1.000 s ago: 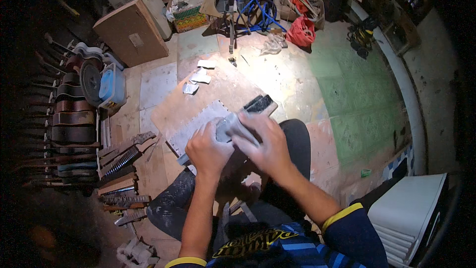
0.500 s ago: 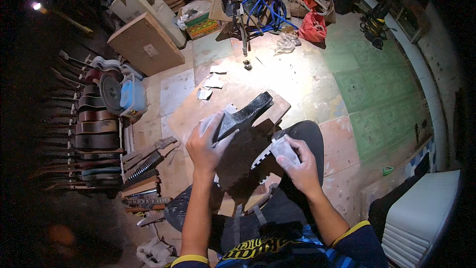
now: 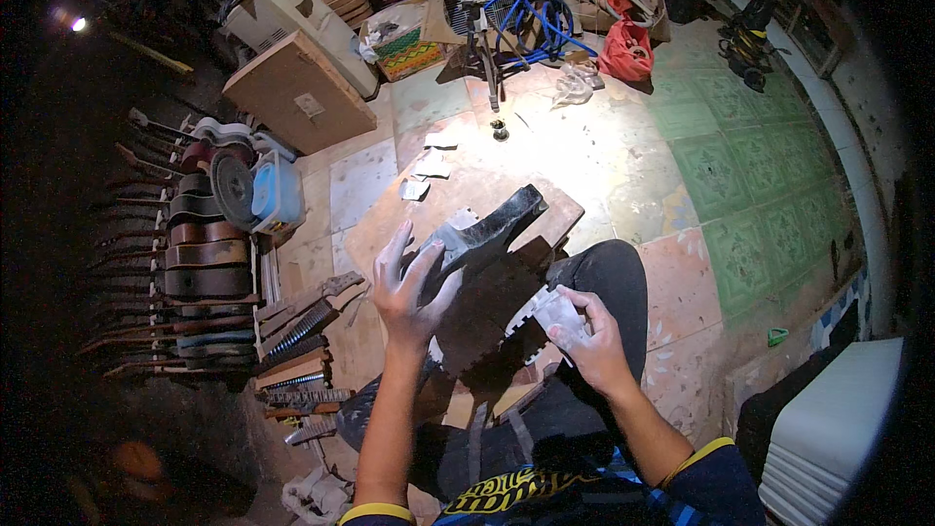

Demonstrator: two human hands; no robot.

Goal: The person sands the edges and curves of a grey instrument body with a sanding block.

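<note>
A dark, curved wooden body (image 3: pixel 492 229), which looks like an unfinished guitar body, rests over my lap, with its inside in deep shadow. Pale notched lining strips (image 3: pixel 523 319) run along its rim near my right hand. My left hand (image 3: pixel 407 287), dusted white, has its fingers spread beside the body's left edge and holds nothing; whether a fingertip touches the edge is unclear. Between the thumb and fingers of my right hand (image 3: pixel 596 339) is a pale grey flat piece (image 3: pixel 559 318), like folded sandpaper, close to the notched rim.
A flat board (image 3: pixel 375 224) lies ahead, with several torn pale pieces (image 3: pixel 431 168) on it. Guitar bodies and necks (image 3: pixel 205 253) line the left side. Blue hose (image 3: pixel 545 24) and a red bag (image 3: pixel 625 51) lie at the back. A white ridged object (image 3: pixel 838 419) stands at right.
My left hand has let go of the body's edge, and its fingers have spread and lifted. The right hand still grips the grey piece near the rim. The whole view has shifted slightly.
</note>
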